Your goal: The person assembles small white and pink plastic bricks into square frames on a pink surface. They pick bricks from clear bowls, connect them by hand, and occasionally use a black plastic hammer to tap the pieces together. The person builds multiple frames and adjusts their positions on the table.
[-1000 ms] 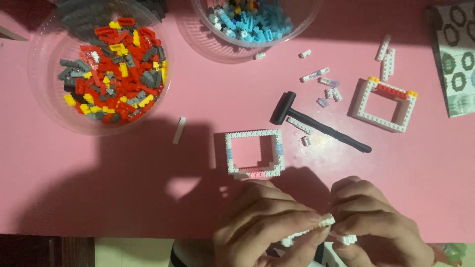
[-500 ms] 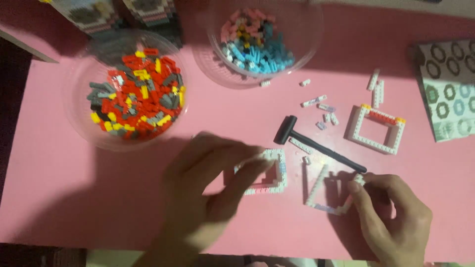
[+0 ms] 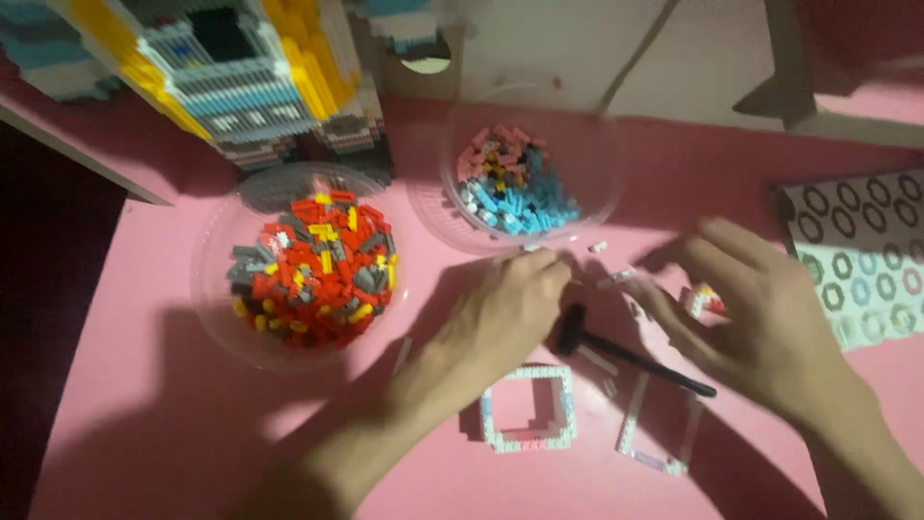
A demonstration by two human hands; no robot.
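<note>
Your left hand (image 3: 505, 308) reaches across the pink surface (image 3: 144, 404) with its fingers loosely curled, their tips just beside the head of the small black hammer (image 3: 630, 351), close enough to pick it up; the hand is clamped on nothing that shows. Your right hand (image 3: 756, 318) hovers spread and empty over the loose white bricks (image 3: 616, 279) and a small frame with red and yellow corners (image 3: 703, 300), which it partly hides.

The hammer lies flat, its head toward your left hand and its handle slanting away under your right. Below it sit two built pieces: a square white frame (image 3: 529, 409) lying flat, and just beside it a thinner white frame (image 3: 659, 429).

Two clear bowls stand at the far side within reach, so colours stay sorted: one with red, grey and yellow bricks (image 3: 313, 265), one with blue and pink bricks (image 3: 515, 188). A patterned sheet (image 3: 857, 260) lies at the right edge, and a large brick model (image 3: 231, 67) stands behind.
</note>
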